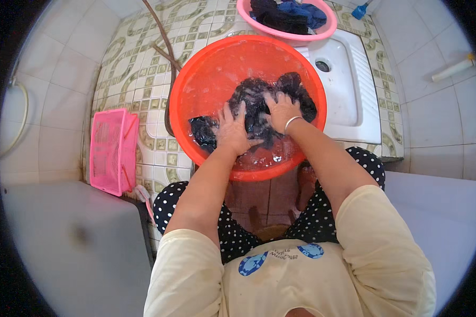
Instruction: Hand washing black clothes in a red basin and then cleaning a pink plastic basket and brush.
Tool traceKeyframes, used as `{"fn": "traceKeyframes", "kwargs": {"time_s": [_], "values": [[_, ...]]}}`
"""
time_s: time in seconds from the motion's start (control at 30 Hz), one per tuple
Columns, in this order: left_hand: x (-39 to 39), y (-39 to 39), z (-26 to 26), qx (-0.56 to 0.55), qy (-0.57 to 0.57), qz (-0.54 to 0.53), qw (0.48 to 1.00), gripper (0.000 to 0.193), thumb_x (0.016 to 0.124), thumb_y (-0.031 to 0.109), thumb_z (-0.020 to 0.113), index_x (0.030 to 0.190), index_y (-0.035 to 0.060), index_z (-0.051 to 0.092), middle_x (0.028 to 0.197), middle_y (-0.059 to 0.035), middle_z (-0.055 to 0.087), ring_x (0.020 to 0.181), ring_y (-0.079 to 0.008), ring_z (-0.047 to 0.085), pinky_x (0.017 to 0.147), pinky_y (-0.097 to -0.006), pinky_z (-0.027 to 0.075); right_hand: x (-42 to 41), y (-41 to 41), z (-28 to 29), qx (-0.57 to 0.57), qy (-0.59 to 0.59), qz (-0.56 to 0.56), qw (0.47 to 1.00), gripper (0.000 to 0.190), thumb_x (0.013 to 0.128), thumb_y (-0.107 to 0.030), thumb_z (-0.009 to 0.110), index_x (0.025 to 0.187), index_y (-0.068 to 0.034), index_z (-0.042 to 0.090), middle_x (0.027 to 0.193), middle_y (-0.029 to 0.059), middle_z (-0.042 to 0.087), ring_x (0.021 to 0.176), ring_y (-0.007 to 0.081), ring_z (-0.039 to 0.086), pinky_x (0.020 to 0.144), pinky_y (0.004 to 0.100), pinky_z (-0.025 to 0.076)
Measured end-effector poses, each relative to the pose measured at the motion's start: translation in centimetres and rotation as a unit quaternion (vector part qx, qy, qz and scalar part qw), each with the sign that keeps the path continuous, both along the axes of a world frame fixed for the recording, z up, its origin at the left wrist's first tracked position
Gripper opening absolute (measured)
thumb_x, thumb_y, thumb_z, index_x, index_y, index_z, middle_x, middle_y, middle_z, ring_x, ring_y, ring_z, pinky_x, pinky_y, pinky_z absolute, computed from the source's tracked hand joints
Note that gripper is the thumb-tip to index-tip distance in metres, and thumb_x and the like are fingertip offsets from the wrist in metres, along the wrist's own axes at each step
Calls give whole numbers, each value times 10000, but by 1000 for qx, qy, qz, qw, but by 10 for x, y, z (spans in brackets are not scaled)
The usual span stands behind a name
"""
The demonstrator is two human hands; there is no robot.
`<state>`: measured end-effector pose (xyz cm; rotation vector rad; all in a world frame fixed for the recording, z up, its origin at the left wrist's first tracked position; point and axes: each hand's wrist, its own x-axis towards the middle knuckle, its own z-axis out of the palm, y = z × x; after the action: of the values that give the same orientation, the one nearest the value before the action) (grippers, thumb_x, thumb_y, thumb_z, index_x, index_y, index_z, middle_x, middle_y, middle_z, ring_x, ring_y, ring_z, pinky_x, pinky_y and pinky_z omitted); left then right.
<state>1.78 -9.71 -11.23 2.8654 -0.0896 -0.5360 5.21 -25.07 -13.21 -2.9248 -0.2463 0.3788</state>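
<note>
In front of my knees stands a large red plastic basin [206, 71] with water in it. A wet black garment [246, 93] lies bunched in the water, its folds partly under the surface. My left hand [234, 130] presses flat on the cloth with fingers spread, towards the near left of the basin. On the right part of the garment rests my right hand [282, 111], fingers also apart, with a bangle at its wrist. Neither hand is closed around the fabric. The underside of the cloth is hidden.
A pink basin [254, 24] of dark clothes stands beyond. On the right is a white squat toilet [339, 95]. A pink plastic basket [109, 150], a scrub brush [142, 194] and a brown hose [169, 87] lie left. Tiled walls and a grey panel [79, 222] flank me.
</note>
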Motion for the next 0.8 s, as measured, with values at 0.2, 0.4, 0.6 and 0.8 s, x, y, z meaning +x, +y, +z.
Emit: {"fn": "traceKeyframes", "kwargs": {"time_s": [0.2,0.4,0.6,0.8], "values": [[9,-11,-12,-42,-17,-12,999,1083,510,367,802,1370,215,161,1404,-199,44,1283,-396,116,1017,-484,231,24,-23,-58,-59,-266,70,960,510,784,-314,550,1252,-175,402,1322,108,353,1152,309,400,973,423,321],[21,35,-41,-130,-20,-29,991,980,507,177,777,1344,179,268,1342,-263,193,1243,-390,225,1017,-391,269,23,-24,-1,119,44,-67,990,553,674,-380,642,1125,-85,517,1121,176,531,1000,328,529,902,391,389],[20,13,16,-93,-54,49,993,704,600,257,698,1205,9,436,1194,-273,411,1040,-323,486,892,-343,409,16,-15,70,278,-65,-63,956,434,556,-289,726,904,-55,616,873,180,613,851,326,585,795,370,452],[-14,-20,80,-658,264,292,642,865,755,662,414,1339,72,174,1344,-161,261,1117,-374,394,855,-548,373,-2,9,120,334,-157,-51,928,327,606,-244,688,841,-33,606,816,175,606,805,323,582,725,371,461]]}}
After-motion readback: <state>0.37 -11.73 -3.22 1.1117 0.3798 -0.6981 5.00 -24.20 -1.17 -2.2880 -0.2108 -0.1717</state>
